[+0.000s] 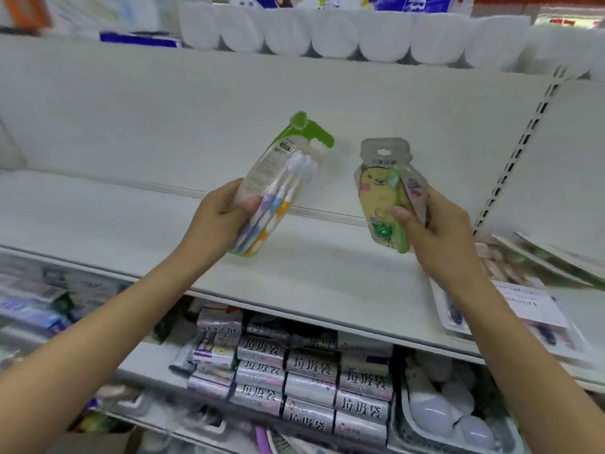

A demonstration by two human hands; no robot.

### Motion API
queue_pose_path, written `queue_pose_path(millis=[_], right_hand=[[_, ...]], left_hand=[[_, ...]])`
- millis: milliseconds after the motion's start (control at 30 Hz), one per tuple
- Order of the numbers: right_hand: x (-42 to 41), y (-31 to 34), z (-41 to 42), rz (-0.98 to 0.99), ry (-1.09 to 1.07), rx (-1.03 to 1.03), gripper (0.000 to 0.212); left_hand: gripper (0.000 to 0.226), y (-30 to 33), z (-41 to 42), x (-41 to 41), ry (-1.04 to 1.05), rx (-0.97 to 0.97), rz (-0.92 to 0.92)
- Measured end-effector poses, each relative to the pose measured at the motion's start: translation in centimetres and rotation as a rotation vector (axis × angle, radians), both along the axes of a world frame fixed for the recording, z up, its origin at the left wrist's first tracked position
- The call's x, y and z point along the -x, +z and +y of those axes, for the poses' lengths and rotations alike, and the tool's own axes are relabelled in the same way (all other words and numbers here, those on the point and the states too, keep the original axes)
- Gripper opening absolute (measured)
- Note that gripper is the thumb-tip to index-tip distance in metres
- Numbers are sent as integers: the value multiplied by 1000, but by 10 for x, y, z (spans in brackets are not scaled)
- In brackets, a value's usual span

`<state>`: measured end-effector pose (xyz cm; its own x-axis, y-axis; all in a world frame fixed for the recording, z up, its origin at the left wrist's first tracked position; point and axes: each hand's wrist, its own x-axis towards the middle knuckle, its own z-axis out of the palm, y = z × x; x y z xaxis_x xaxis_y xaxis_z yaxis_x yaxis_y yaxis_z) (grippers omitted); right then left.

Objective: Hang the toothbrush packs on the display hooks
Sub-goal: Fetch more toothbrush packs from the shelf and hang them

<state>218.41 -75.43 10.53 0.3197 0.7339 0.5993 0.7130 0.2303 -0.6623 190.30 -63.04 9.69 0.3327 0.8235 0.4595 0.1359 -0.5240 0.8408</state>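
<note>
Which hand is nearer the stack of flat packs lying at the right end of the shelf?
Right. The right hand, gripping the yellow cartoon toothbrush pack, is just left of the stack of flat packs. The left hand, holding the three-brush pack, is much farther left.

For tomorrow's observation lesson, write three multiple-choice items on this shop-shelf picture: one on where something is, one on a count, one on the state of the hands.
1. Where are the white paper rolls?
A. on the top shelf
B. on the floor
C. in a basket

2. How many toothbrushes are in the green-topped pack?
A. one
B. three
C. six

3. What is the right hand doing?
A. hanging open
B. pressing the shelf
C. holding the yellow cartoon pack

Answers:
1 A: the rolls line the shelf above the bare back panel.
2 B: purple, blue and orange handles show.
3 C: its thumb and fingers pinch that pack, while the left hand grips the other.
</note>
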Motion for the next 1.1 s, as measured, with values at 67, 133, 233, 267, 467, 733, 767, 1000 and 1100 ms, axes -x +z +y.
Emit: queue_pose_path(millis=[67, 133, 233, 267, 467, 733, 767, 1000, 1100], right_hand=[[23, 0, 16, -6, 54, 7, 24], [49, 3, 30, -6, 101, 21, 21], [94, 5, 51, 7, 192, 35, 16], [110, 6, 57, 6, 218, 41, 15], [227, 5, 97, 52, 387, 49, 18], [415, -6, 138, 82, 565, 97, 17], [437, -8, 143, 94, 590, 102, 18], [571, -23, 174, 54, 762, 133, 12], [619, -28, 189, 62, 829, 153, 14]], left_hand=[[20, -1, -2, 26, 22, 44, -59], [19, -4, -2, 55, 69, 45, -75], [17, -9, -2, 104, 125, 35, -119], [18, -10, -3, 122, 144, 33, -137], [20, -19, -2, 239, 272, -17, -187], [24, -32, -8, 413, 461, -16, -221], [24, -36, -9, 435, 485, -3, -222], [23, -56, -21, 564, 620, 58, -231], [22, -66, -21, 608, 697, 84, -261]])
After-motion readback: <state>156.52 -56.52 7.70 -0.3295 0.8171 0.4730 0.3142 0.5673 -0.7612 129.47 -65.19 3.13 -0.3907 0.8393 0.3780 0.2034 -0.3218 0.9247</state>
